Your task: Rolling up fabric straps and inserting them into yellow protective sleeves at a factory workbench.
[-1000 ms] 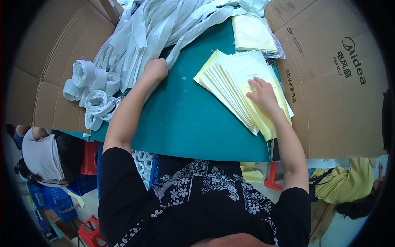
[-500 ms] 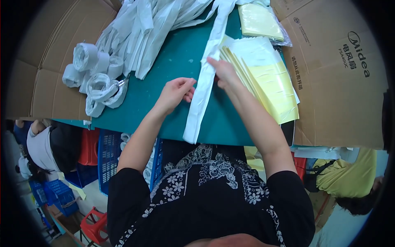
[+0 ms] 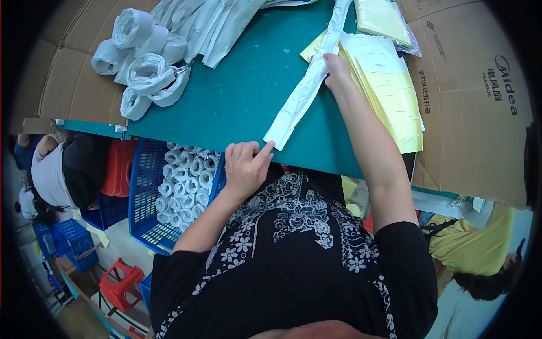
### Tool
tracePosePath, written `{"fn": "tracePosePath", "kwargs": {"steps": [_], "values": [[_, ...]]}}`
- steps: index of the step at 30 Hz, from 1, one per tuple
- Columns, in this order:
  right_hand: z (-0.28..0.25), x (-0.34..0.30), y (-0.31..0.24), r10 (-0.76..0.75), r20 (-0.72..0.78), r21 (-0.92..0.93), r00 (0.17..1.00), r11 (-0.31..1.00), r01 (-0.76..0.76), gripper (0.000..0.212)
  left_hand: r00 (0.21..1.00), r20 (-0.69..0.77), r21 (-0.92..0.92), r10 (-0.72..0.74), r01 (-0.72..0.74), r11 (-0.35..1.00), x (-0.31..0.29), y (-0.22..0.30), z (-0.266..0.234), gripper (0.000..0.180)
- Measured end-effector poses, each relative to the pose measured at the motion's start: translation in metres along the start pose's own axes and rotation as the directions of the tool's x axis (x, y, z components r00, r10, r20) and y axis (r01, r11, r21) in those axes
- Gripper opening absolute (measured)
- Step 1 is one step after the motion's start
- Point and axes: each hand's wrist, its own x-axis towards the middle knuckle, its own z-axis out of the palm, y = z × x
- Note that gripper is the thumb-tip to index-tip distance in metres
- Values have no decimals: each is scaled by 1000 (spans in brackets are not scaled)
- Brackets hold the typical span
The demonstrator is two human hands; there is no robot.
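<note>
A long, flattened white plastic strip (image 3: 305, 96) lies slantwise across the green table, its lower end close to the front edge. My right hand (image 3: 339, 72) is closed on the strip partway up, thumb on top, beside a fanned stack of yellow-and-white sheets (image 3: 389, 93). At the table's front edge, my left hand (image 3: 247, 168) has its fingers bent and spread from the thumb. The left thumb tip touches the corner of the strip's lower end; nothing shows inside that hand.
Rolled white strips (image 3: 148, 73) pile at the left, below more loose white strips (image 3: 217, 28). A blue basket (image 3: 138, 195) of small white rolls stands below the table's front edge. Cardboard (image 3: 463, 107) flanks the right side. A person in yellow (image 3: 474, 240) sits at right.
My left hand has come down toward me to the strip's lower end. The strip now slants more, and my view has shifted, showing more of the basket. My right hand keeps its hold.
</note>
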Motion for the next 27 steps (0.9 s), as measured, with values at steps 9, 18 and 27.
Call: {"fn": "tracePosePath", "kwargs": {"steps": [9, 18, 27], "values": [[-1, 3, 2, -7, -10, -54, 1000, 999, 7, 42, 999, 48, 40, 7, -9, 999, -8, -7, 7, 29], [0, 6, 7, -1, -15, -33, 1000, 999, 1, 39, 979, 203, 91, 3, -22, 996, 12, 0, 15, 51], [10, -3, 2, -8, -59, -16, 998, 1000, 7, 38, 970, 239, 76, 40, -60, 995, -13, 7, 2, 43]]}}
